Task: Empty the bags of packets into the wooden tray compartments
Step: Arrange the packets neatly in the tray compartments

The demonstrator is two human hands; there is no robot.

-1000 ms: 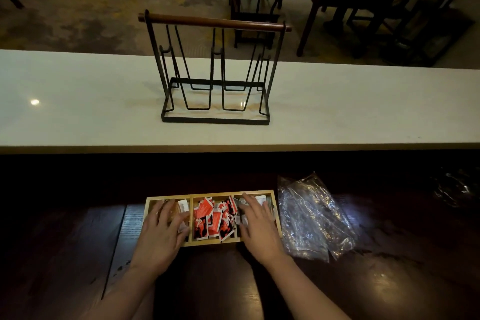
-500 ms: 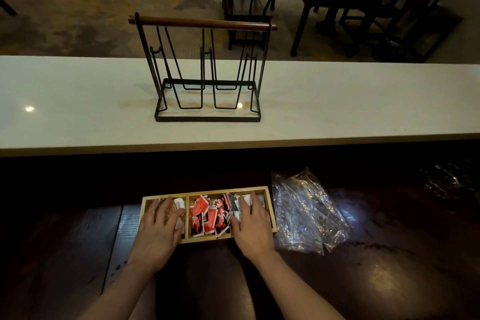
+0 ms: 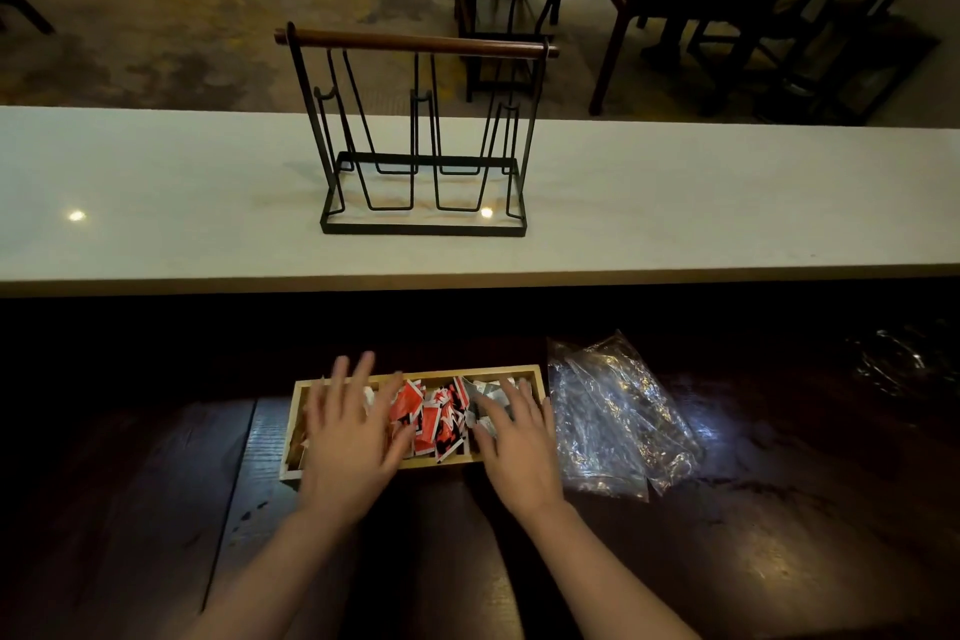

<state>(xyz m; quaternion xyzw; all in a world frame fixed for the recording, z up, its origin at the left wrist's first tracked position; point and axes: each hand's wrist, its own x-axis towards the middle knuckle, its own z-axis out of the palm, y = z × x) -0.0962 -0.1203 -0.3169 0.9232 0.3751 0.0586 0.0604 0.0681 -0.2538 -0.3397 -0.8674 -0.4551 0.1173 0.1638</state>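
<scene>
The wooden tray (image 3: 415, 467) is sitting near the front edge of the dark counter (image 3: 727, 561), packets filling its compartments. The left hand (image 3: 348, 437) and right hand (image 3: 519, 437) are lying flat, fingers spread, over the end compartments. The empty bags (image 3: 613, 421) are lying just right of it. Light, even patting should be levelling the packets without spilling them.

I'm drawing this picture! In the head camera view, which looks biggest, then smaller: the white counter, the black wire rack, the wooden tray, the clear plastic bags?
1. White counter, by far the biggest.
2. Black wire rack.
3. Wooden tray and clear plastic bags: these look about alike, and hands cover part of the tray, so I won't rank them.
</scene>
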